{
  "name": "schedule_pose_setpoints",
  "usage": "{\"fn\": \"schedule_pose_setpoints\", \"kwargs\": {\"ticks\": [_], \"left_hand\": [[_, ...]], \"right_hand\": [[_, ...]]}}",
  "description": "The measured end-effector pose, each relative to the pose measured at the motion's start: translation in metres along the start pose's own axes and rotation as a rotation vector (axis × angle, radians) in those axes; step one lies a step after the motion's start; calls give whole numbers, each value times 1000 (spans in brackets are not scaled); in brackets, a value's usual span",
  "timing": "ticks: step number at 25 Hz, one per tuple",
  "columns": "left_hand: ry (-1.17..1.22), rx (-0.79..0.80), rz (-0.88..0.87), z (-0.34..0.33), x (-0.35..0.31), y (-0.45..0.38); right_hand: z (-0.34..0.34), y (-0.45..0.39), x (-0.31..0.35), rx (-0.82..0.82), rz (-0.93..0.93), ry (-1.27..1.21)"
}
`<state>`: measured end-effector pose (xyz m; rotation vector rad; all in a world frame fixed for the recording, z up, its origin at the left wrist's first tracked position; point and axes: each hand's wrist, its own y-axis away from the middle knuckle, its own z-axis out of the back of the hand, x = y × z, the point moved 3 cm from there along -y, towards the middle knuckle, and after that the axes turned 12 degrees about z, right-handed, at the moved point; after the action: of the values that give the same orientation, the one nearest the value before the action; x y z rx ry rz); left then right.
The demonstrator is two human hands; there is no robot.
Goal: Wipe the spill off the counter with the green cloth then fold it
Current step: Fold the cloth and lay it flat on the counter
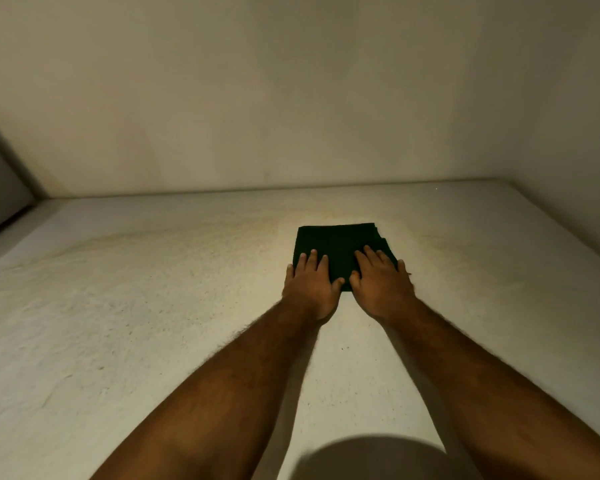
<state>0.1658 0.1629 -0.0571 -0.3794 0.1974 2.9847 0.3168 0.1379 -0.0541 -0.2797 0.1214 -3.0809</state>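
The folding step looks to be in hand: the dark green cloth (pixel 340 247) is lying as a compact, layered rectangle near the middle of the pale speckled stone counter (pixel 153 306), with stacked edges showing along its right side. Both hands are resting flat on its near edge, grasping nothing; the left hand (pixel 309 285) is pressing the near left corner with fingers spread, and the right hand (pixel 381 282) is covering the near right part, thumbs almost touching. No wet spill is showing on the counter, only faint yellowish staining to the far left and right of the cloth, so wiping seems finished. The next move likely calls for smoothing the layers, or lifting one edge for a further fold. A plain cream wall (pixel 291 98) is rising beyond the counter's far edge, under dim, warm lighting.
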Motion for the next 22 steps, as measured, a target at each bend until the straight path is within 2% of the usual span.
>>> {"fn": "schedule_pose_setpoints", "kwargs": {"ticks": [4, 9, 15, 19, 22], "left_hand": [[-28, 28, 41, 3, -5, -26], [-39, 77, -13, 13, 0, -52], [-114, 190, -98, 24, -10, -43], [24, 65, -83, 33, -2, -39], [79, -51, -54, 22, 12, -22]], "right_hand": [[-1, -24, -4, 41, -5, -12], [3, -19, -5, 25, -18, -19], [31, -21, -16, 196, -92, -23], [38, -20, -6, 67, -45, -32], [18, -10, -6, 140, -88, -35]]}}
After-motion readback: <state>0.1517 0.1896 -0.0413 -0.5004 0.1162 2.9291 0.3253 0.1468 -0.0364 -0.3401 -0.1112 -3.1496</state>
